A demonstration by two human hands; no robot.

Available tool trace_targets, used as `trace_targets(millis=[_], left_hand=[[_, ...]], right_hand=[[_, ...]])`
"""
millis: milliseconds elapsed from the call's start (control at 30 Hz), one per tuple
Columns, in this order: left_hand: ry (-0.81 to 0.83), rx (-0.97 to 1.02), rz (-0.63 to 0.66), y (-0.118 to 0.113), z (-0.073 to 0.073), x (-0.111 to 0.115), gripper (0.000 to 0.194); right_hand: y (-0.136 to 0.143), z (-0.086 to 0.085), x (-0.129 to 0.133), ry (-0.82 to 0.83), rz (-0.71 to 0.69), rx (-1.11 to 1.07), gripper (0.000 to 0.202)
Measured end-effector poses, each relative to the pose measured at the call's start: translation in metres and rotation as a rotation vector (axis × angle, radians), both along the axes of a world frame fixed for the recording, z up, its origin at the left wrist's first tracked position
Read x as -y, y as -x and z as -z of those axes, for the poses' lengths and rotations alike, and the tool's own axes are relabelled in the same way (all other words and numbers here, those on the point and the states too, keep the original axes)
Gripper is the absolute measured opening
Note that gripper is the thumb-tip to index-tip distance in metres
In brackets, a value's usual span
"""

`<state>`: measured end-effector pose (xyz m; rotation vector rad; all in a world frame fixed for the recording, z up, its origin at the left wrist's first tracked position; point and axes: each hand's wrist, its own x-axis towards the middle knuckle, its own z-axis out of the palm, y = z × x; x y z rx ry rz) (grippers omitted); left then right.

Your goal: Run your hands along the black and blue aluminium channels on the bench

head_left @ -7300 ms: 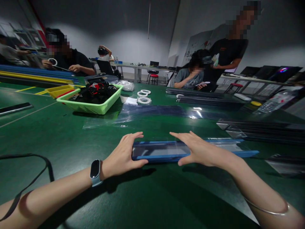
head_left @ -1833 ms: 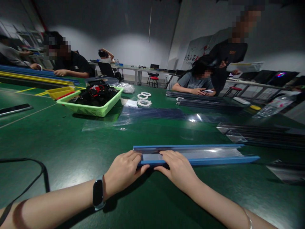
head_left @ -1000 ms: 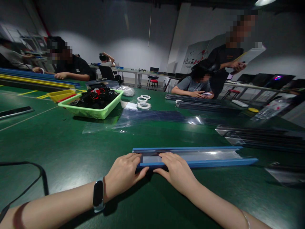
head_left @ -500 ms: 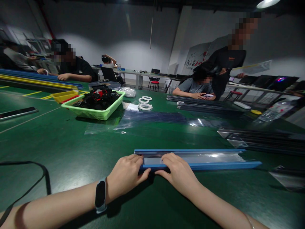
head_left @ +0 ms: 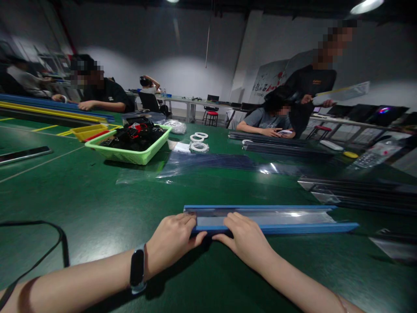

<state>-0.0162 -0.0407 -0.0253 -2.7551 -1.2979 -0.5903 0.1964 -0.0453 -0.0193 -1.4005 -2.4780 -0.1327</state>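
Note:
A long blue channel-shaped profile lies on the green table in front of me, with a clear film or sheet between its two raised edges. My left hand, with a dark band on the wrist, grips the profile's left end, thumb against the near side and fingers over the edge. Just right of it, my right hand holds the near edge, fingers reaching inside and thumb along the outer face. The fingertips inside the channel are partly hidden.
A green basket of dark parts stands at the back left. White rings and plastic film lie mid-table. Dark profiles are at the right, blue and yellow ones far left. Several people are around, a black cord near left.
The fingers of my right hand have shifted very slightly to the right along the near edge. My left hand keeps its hold, and the profile has hardly moved.

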Motion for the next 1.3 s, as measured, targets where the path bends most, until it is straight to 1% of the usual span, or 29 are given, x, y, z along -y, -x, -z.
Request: trace_targets(millis=[333, 533, 733, 833, 1000, 1167, 1300], left_hand=[[0.005, -0.065, 0.032, 0.0020, -0.0013, -0.0025, 0.032], [-0.001, -0.075, 0.048, 0.0032, -0.0033, -0.0033, 0.025], [-0.060, -0.051, 0.082, 0.0034, -0.0008, -0.0029, 0.020], [-0.065, -0.019, 0.106, 0.0028, -0.0010, -0.0022, 0.017], [0.001, 0.046, 0.124, 0.0014, 0.0001, -0.0018, 0.016], [0.131, 0.106, 0.105, 0.0012, 0.0017, -0.0023, 0.015], [0.185, 0.129, 0.088, 0.0012, -0.0007, -0.0022, 0.015]], right_hand=[[-0.0041, 0.0006, -0.0034, 0.061, 0.000, 0.006, 0.030], [-0.0045, 0.0003, -0.0038, 0.083, -0.016, -0.005, 0.031], [-0.0044, -0.0031, -0.0064, 0.084, -0.088, 0.015, 0.027], [-0.0036, -0.0047, -0.0063, 0.083, -0.100, 0.010, 0.027], [-0.0022, -0.0057, -0.0044, 0.115, -0.091, -0.023, 0.025], [-0.0011, -0.0067, -0.0041, 0.152, -0.077, -0.029, 0.023], [-0.0004, -0.0086, -0.0044, 0.158, -0.075, -0.026, 0.023]])
